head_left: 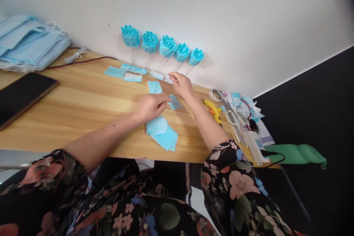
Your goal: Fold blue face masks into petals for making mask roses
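My left hand (151, 105) rests on the wooden table (69, 107), its fingertips pinching the edge of a small light-blue fabric piece (175, 102). My right hand (181, 84) reaches further back, fingers curled down onto a pale fabric piece (167, 79) near the wall. A loose stack of blue fabric squares (163, 133) lies just in front of my left hand. Another blue square (154, 87) lies flat between the hands and the wall. Several blue fabric roses on sticks (163, 46) lean against the white wall.
More cut blue strips (125, 72) lie near the wall. A pile of blue face masks (27, 42) sits at the far left, a dark tablet (20, 96) in front of it. At the right are a yellow glue gun (213, 110), scissors (231, 112), tape and scraps.
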Tool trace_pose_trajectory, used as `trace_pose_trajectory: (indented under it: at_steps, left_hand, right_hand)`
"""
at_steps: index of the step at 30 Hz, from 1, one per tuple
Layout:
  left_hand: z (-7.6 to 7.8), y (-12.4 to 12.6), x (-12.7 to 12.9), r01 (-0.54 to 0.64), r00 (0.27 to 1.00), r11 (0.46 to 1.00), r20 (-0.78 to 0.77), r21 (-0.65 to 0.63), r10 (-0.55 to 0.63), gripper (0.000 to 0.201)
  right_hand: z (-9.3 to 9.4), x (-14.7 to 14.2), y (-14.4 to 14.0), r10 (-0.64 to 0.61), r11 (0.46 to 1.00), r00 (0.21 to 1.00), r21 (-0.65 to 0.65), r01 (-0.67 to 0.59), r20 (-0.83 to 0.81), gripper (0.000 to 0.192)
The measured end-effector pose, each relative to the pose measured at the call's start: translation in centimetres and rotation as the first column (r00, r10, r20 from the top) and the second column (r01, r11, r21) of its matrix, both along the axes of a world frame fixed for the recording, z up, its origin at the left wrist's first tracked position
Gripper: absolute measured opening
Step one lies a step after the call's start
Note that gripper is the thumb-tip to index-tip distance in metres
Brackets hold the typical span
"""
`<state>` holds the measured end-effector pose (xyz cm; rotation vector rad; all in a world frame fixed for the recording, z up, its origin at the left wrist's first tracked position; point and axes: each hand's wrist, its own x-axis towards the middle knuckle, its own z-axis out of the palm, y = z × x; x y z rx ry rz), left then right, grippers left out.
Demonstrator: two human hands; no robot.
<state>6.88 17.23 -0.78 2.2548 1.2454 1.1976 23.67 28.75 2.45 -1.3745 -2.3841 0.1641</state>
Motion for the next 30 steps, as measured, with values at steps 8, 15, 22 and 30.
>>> trace_pose_trajectory:
  at_steps: [8,15,22,30]
  left_hand:
    - [-0.1,-0.1,-0.1,0.067,0.987,0.998,-0.145,-0.005,-0.067,0.035]
    - [-0.4,0.2,-0.2,0.074,0.966,0.997,-0.248,-0.002,-0.072,0.034]
    - [-0.5,0.5,-0.4,0.068,0.971,0.997,-0.23,-0.021,-0.071,0.034]
    - [-0.4,1.8,-1.6,-0.169,0.95,0.982,-0.28,-0.086,0.138,0.035]
  right_hand:
    - [-1.3,-0.7,-0.2,-0.103,0.964,0.973,-0.222,0.149,0.208,0.024]
    - [-1.1,-2.7,0.1,0.04,0.985,0.939,-0.173,0.021,0.341,0.022]
    - [-0.6,-4.1,2.6,0.091,0.988,0.828,0.056,-0.146,0.553,0.03]
    - [-1.2,-5.0,3.5,0.115,0.97,0.819,0.116,-0.215,0.562,0.034]
